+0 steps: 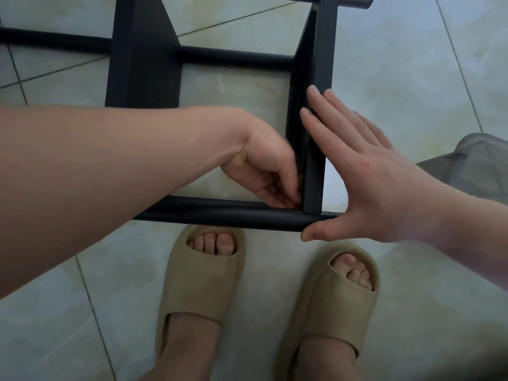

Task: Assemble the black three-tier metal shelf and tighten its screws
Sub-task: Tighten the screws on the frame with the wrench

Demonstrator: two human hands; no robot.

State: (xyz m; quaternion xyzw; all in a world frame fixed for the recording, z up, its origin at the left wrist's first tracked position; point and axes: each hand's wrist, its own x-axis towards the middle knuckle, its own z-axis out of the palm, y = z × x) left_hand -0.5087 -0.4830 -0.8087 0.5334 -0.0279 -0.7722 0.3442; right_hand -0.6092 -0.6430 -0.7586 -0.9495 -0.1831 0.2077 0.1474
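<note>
Fastening a corner joint: left hand (264,166) pinching something unseen, perhaps a screw, right hand (365,171) flat, steadying the shelf frame (316,149); turning next.

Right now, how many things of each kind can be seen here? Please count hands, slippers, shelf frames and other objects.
Bare hands: 2, left hand and right hand
Beige foam slippers: 2
Black metal shelf frame: 1
Grey translucent plastic object at the right edge: 1
Total: 6
</note>
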